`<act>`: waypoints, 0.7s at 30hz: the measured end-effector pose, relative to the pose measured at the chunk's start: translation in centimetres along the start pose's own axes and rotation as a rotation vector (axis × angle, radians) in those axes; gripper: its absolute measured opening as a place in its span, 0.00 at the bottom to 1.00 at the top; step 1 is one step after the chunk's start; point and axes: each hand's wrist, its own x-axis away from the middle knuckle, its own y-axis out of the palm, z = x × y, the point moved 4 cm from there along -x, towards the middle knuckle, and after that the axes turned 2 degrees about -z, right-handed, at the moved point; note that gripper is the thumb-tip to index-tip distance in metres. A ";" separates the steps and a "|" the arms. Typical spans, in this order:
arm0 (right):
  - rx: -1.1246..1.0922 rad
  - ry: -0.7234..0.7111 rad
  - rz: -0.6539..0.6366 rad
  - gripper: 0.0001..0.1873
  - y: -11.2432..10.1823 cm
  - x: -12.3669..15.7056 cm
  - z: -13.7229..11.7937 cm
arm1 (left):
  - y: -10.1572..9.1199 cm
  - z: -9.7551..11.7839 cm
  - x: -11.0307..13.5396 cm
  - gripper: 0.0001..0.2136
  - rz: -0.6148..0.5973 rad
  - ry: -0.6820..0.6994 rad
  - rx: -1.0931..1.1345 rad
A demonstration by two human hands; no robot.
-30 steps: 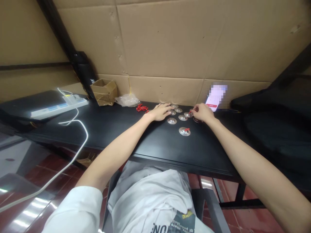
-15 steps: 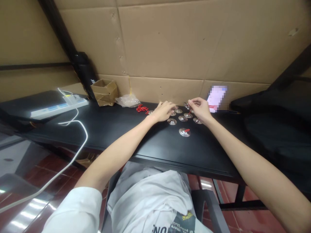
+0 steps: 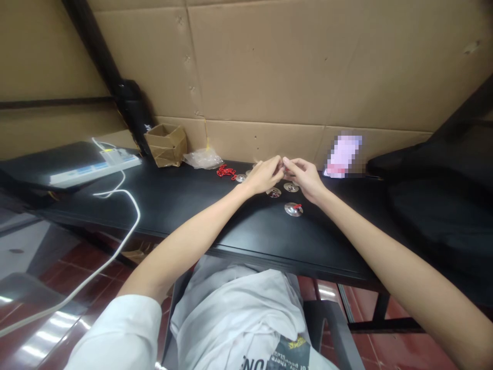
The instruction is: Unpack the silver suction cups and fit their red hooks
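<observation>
My left hand (image 3: 265, 176) and my right hand (image 3: 307, 179) meet fingertip to fingertip over the black table. Between them a small metal finger cymbal (image 3: 285, 168) shows only its edge, pinched by my right hand. My left fingers are curled in at the same spot, mostly hiding what they grip. Under and around the hands lie more cymbals, among them a silver one (image 3: 273, 192) and another (image 3: 291, 187). Nearer to me rests a cymbal with a red cord loop (image 3: 294, 209). Left of my hands sits a heap of red cords (image 3: 226, 171) beside a further cymbal (image 3: 241, 178).
A small cardboard box (image 3: 166, 145) and a clear plastic bag (image 3: 203, 159) stand by the cardboard wall. At the left lies a white power strip (image 3: 96, 168) with a cable (image 3: 133, 221). A phone (image 3: 342, 155) leans at the back right; dark fabric (image 3: 431, 205) lies beyond my right arm.
My right hand has moved left with the cymbal, meeting my left hand. My left hand has shifted slightly right, its fingers rising from the cymbals on the table to the held one.
</observation>
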 end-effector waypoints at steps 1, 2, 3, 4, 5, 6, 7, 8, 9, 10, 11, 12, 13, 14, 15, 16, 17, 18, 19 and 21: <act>-0.022 0.012 -0.020 0.33 0.2 0.1 -0.2 | -0.1 0.1 0.0 0.10 0.007 0.000 -0.003; -0.046 0.029 -0.044 0.33 0.3 0.2 -0.3 | -0.2 0.2 0.0 0.09 0.008 -0.002 -0.009; -0.067 0.046 -0.067 0.33 0.4 0.2 -0.3 | -0.3 0.2 0.0 0.08 0.005 -0.006 -0.019; -0.080 0.057 -0.083 0.33 0.5 0.2 -0.3 | -0.4 0.3 -0.1 0.08 -0.003 -0.010 -0.035; -0.082 0.062 -0.089 0.33 0.4 0.1 -0.3 | -0.5 0.3 -0.1 0.09 -0.010 -0.014 -0.056; -0.076 0.058 -0.085 0.34 0.2 0.0 -0.2 | -0.7 0.2 -0.2 0.09 -0.013 -0.017 -0.079; -0.064 0.050 -0.071 0.34 -0.1 -0.2 -0.1 | -0.8 0.0 -0.4 0.09 -0.011 -0.023 -0.102; -0.050 0.041 -0.051 0.35 -0.5 -0.4 0.1 | -1.1 -0.4 -0.5 0.09 -0.005 -0.038 -0.126; -0.032 0.035 -0.027 0.35 -0.9 -0.6 0.2 | -1.4 -1.0 -0.6 0.08 0.007 -0.063 -0.147; -0.006 0.029 -0.003 0.34 -1.4 -0.8 0.3 | -1.9 -1.8 -0.6 0.08 0.021 -0.100 -0.166; 0.033 0.013 0.015 0.33 -1.9 -0.9 0.3 | -2.3 -2.8 -0.6 0.08 0.038 -0.152 -0.186; 0.088 -0.012 0.016 0.32 -2.3 -1.0 0.3 | -2.9 -4.0 -0.5 0.09 0.054 -0.208 -0.205; 0.158 -0.042 -0.009 0.31 -2.6 -1.0 0.1 | -3.4 -5.2 -0.3 0.09 0.060 -0.272 -0.225; 0.239 -0.070 -0.067 0.29 -2.7 -1.0 0.0 | -3.9 -6.5 0.1 0.10 0.070 -0.346 -0.246; 0.322 -0.093 -0.150 0.28 -2.8 -0.9 -0.1 | -4.3 -7.8 0.5 0.11 0.053 -0.418 -0.262; 0.399 -0.107 -0.239 0.26 -2.7 -0.7 -0.2 | -4.7 -9.0 0.9 0.11 0.039 -0.494 -0.278; 0.459 -0.111 -0.323 0.25 -2.6 -0.6 -0.1 | -4.9 -9.9 1.3 0.12 0.026 -0.558 -0.291; 0.504 -0.109 -0.397 0.24 -2.5 -0.4 0.0 | -5.1 -10.7 1.7 0.13 0.011 -0.607 -0.301; 0.535 -0.107 -0.450 0.23 -2.5 -0.3 0.2 | -5.2 -11.3 2.0 0.14 -0.001 -0.644 -0.309; 0.567 -0.100 -0.515 0.22 -2.4 -0.2 0.5 | -5.3 -11.9 2.3 0.17 -0.015 -0.675 -0.321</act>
